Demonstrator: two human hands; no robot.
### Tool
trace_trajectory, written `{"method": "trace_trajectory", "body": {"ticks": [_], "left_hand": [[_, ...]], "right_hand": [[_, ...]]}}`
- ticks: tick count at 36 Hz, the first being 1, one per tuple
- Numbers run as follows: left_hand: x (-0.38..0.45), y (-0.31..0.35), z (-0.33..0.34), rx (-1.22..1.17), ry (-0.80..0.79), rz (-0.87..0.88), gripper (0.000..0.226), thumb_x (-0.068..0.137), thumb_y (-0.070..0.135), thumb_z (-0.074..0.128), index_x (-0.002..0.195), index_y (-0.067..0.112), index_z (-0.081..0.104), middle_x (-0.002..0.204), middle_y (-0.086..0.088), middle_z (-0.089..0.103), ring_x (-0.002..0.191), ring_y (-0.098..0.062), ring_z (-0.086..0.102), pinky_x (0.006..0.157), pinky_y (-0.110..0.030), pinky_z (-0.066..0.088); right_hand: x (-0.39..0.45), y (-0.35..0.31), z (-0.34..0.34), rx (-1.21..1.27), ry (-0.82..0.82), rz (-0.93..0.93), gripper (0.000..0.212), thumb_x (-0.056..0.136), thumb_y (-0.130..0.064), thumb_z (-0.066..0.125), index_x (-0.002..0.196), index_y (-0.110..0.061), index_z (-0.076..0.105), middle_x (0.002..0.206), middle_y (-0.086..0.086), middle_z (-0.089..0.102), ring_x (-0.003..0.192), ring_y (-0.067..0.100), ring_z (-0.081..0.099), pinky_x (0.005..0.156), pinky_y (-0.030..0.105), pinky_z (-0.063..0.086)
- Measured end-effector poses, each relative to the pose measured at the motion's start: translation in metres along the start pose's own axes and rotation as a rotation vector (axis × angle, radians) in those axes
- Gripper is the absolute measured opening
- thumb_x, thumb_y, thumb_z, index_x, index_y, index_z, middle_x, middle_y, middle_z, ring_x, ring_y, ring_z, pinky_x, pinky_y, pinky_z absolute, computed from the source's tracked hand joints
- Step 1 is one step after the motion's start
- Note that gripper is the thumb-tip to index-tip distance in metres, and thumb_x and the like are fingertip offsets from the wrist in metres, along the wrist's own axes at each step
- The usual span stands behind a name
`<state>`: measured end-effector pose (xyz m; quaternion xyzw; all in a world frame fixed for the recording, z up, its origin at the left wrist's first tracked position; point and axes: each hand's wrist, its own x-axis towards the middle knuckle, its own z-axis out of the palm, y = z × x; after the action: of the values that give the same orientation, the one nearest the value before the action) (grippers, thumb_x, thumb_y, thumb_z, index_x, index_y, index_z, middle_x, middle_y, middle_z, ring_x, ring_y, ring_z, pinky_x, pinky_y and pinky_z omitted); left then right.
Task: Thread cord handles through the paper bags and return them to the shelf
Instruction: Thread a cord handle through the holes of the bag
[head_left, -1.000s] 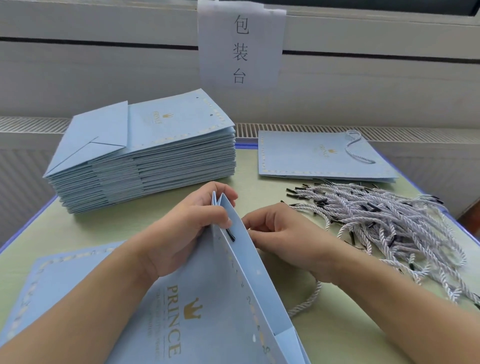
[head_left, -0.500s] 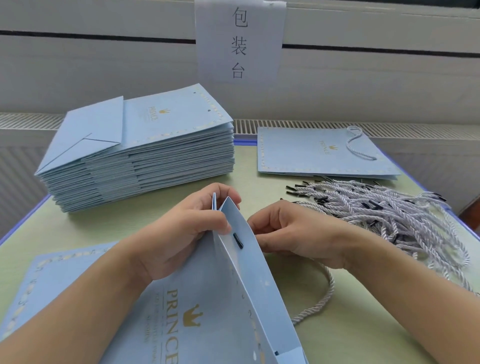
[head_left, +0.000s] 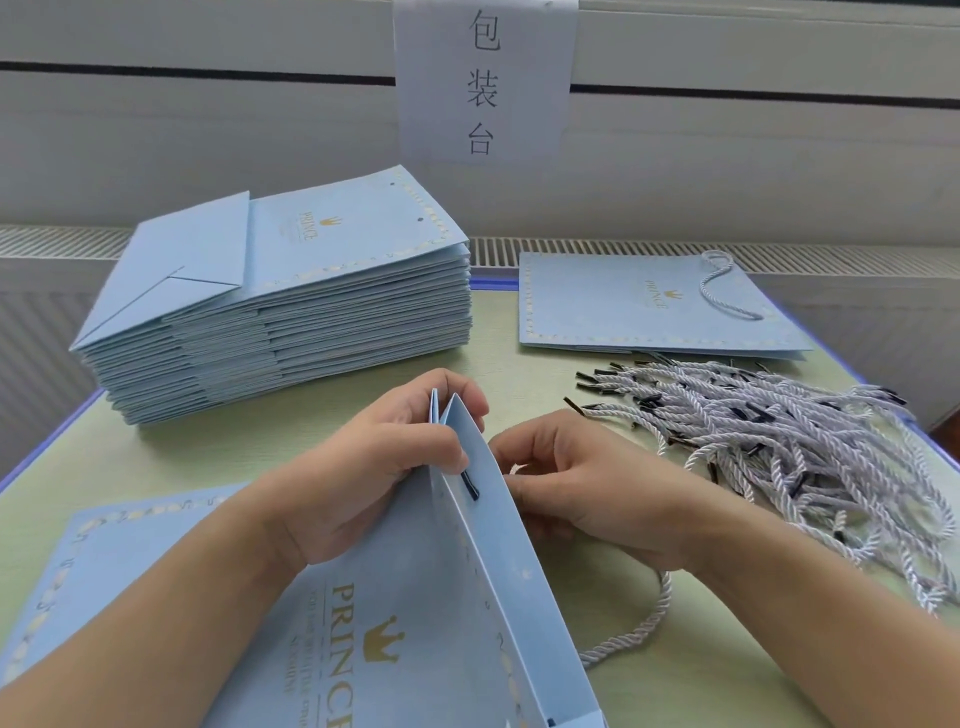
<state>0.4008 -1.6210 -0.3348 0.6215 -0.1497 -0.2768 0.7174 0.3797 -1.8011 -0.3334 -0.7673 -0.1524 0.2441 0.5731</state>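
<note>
The paper bag (head_left: 415, 623) at lower centre is pale blue, with gold "PRINCE" lettering and a gold crown; a dotted cream-and-gold border runs along its edges. A black cord tip (head_left: 470, 486) pokes through its panel. The white twisted cord (head_left: 636, 631) trails at lower right. The stack of bags (head_left: 311, 312) at upper left is the same pale blue and gold. The pile of cords (head_left: 779, 441) at right looks white-lilac with black tips. The table (head_left: 208, 441) is pale green, edged blue. The sign (head_left: 483, 78) is white with black characters.
</note>
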Motion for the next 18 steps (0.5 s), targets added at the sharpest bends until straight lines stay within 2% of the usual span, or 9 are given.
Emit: {"method": "trace_trajectory", "body": {"ticks": [3, 5, 7, 8, 9, 11, 13, 15, 18], "left_hand": [[0.0, 0.0, 0.0, -0.021, -0.007, 0.006, 0.035, 0.059, 0.002, 0.051, 0.093, 0.01, 0.051, 0.067, -0.011, 0.053, 0.052, -0.023, 0.054, 0.048, -0.026, 0.048], [0.001, 0.0, 0.001, -0.029, 0.005, 0.03, 0.034, 0.058, -0.001, 0.052, 0.09, 0.01, 0.052, 0.066, -0.008, 0.052, 0.05, -0.021, 0.052, 0.046, -0.025, 0.046], [0.002, 0.0, -0.001, -0.029, 0.02, 0.06, 0.039, 0.05, -0.001, 0.058, 0.086, 0.012, 0.056, 0.068, -0.006, 0.049, 0.05, -0.02, 0.048, 0.046, -0.024, 0.045], [0.003, 0.0, -0.002, -0.033, 0.021, 0.071, 0.04, 0.046, 0.002, 0.061, 0.084, 0.014, 0.058, 0.069, -0.006, 0.047, 0.051, -0.019, 0.047, 0.046, -0.024, 0.045], [0.003, 0.0, -0.003, -0.039, 0.019, 0.075, 0.039, 0.045, 0.007, 0.063, 0.082, 0.015, 0.059, 0.07, -0.007, 0.046, 0.051, -0.019, 0.046, 0.047, -0.024, 0.045], [0.003, 0.0, -0.005, -0.049, 0.01, 0.079, 0.037, 0.044, 0.011, 0.064, 0.081, 0.016, 0.06, 0.069, -0.006, 0.046, 0.05, -0.018, 0.047, 0.047, -0.024, 0.045], [0.003, 0.0, -0.006, -0.046, 0.004, 0.087, 0.036, 0.045, 0.012, 0.064, 0.08, 0.016, 0.059, 0.069, -0.006, 0.045, 0.05, -0.018, 0.046, 0.047, -0.024, 0.045], [0.004, 0.0, -0.007, -0.036, 0.002, 0.096, 0.036, 0.044, 0.012, 0.064, 0.08, 0.016, 0.059, 0.07, -0.007, 0.044, 0.051, -0.018, 0.045, 0.047, -0.025, 0.044], [0.005, -0.001, -0.006, -0.034, 0.01, 0.101, 0.037, 0.044, 0.012, 0.063, 0.08, 0.016, 0.059, 0.07, -0.006, 0.045, 0.05, -0.017, 0.045, 0.047, -0.025, 0.044]], "right_hand": [[-0.006, -0.008, -0.005, -0.151, -0.058, 0.034, 0.015, 0.093, -0.009, 0.059, 0.106, -0.008, 0.066, 0.091, 0.008, 0.063, 0.076, 0.018, 0.055, 0.064, 0.027, 0.047], [-0.012, -0.014, -0.013, -0.368, 0.012, -0.012, 0.019, 0.089, -0.015, 0.064, 0.108, -0.022, 0.063, 0.102, -0.008, 0.063, 0.091, 0.008, 0.058, 0.08, 0.03, 0.05], [-0.021, -0.02, -0.019, -0.727, 0.19, -0.113, 0.022, 0.087, -0.021, 0.062, 0.102, -0.034, 0.053, 0.102, -0.022, 0.052, 0.104, 0.001, 0.046, 0.091, 0.024, 0.039], [-0.027, -0.024, -0.02, -0.847, 0.233, -0.18, 0.02, 0.086, -0.022, 0.06, 0.096, -0.036, 0.05, 0.096, -0.023, 0.05, 0.102, 0.0, 0.044, 0.088, 0.019, 0.035], [-0.034, -0.027, -0.021, -0.886, 0.206, -0.223, 0.017, 0.084, -0.022, 0.058, 0.091, -0.036, 0.051, 0.091, -0.023, 0.051, 0.098, 0.0, 0.045, 0.084, 0.016, 0.035], [-0.046, -0.033, -0.024, -0.788, -0.034, -0.214, 0.015, 0.081, -0.021, 0.059, 0.089, -0.033, 0.062, 0.088, -0.023, 0.058, 0.094, 0.002, 0.051, 0.079, 0.013, 0.038], [-0.054, -0.03, -0.023, -0.662, -0.29, -0.146, 0.019, 0.082, -0.02, 0.067, 0.099, -0.029, 0.067, 0.097, -0.02, 0.06, 0.095, 0.002, 0.053, 0.079, 0.011, 0.038], [-0.054, -0.017, -0.015, -0.555, -0.372, -0.109, 0.027, 0.078, -0.024, 0.075, 0.104, -0.029, 0.068, 0.104, -0.017, 0.06, 0.096, 0.001, 0.055, 0.084, 0.014, 0.041], [-0.05, 0.006, 0.008, -0.308, -0.339, -0.094, 0.033, 0.074, -0.019, 0.074, 0.1, -0.039, 0.072, 0.103, -0.019, 0.067, 0.104, 0.011, 0.065, 0.095, 0.034, 0.051]]}}
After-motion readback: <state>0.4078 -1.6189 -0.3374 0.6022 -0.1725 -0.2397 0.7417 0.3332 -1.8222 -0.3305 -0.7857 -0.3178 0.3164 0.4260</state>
